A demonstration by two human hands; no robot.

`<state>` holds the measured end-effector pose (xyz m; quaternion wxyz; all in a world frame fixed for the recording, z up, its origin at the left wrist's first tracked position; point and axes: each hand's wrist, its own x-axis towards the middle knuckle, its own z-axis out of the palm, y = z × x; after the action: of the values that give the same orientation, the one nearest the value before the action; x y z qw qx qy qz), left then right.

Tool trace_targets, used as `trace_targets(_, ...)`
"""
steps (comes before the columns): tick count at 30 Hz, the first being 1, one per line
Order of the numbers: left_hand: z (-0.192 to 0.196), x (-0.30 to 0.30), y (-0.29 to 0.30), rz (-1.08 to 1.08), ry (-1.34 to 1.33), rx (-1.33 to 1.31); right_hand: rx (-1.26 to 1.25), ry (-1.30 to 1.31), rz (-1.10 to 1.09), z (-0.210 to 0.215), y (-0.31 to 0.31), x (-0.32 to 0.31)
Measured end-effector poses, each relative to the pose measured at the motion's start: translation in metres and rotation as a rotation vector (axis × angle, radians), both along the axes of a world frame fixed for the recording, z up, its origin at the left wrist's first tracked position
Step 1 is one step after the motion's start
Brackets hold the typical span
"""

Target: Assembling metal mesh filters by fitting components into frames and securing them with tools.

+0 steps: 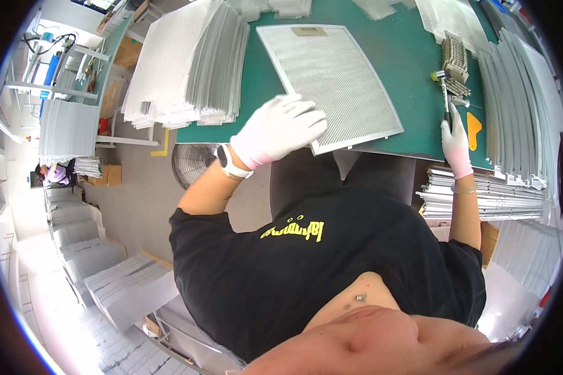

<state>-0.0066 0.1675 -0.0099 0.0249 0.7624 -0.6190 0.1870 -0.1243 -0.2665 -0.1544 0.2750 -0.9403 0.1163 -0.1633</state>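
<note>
On the green tabletop (413, 56), keep your left hand (280, 129) spread flat, gripping nothing, on the near corner of the mesh filter panel (329, 82) at the near edge, while your right hand (455, 142), fingers closed around the slim tool (445, 94) by the right edge, lifts steadily.

desk (413, 56): green top
middle: a flat metal mesh panel (328, 81) is laid
left: mesh sheets (187, 62) are stacked
</note>
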Motion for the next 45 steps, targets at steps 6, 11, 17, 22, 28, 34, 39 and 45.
trace_targets(6, 0.098, 0.007, -0.044, -0.119, -0.043, -0.014, 0.669, -0.053, -0.020, 0.041, 0.036, -0.031)
trace_targets(11, 0.081, 0.039, -0.103, -0.097, -0.179, -0.060, 1.120, -0.311, 0.202, 0.073, 0.090, -0.039)
trace_targets(17, 0.072, 0.068, -0.139, -0.224, 0.176, -0.188, 1.274, -0.906, 0.080, 0.064, 0.164, -0.024)
trace_targets(22, 0.065, 0.075, -0.155, -0.264, 0.141, -0.222, 1.201, -0.605, 0.253, 0.063, 0.186, -0.012)
trace_targets(28, 0.064, 0.072, -0.157, -0.218, 0.140, -0.214, 1.365, -0.841, -0.006, 0.067, 0.192, -0.007)
trace_targets(34, 0.057, 0.065, -0.167, -0.119, -0.155, -0.314, 1.280, -0.608, 0.215, 0.063, 0.167, -0.015)
trace_targets(39, 0.019, 0.049, -0.191, 0.079, -0.207, -0.800, 0.605, -0.339, 0.213, 0.123, 0.088, -0.029)
trace_targets(45, 0.006, 0.049, -0.212, 0.140, -0.141, -1.016, 0.135, -0.663, 0.307, 0.218, 0.050, -0.047)
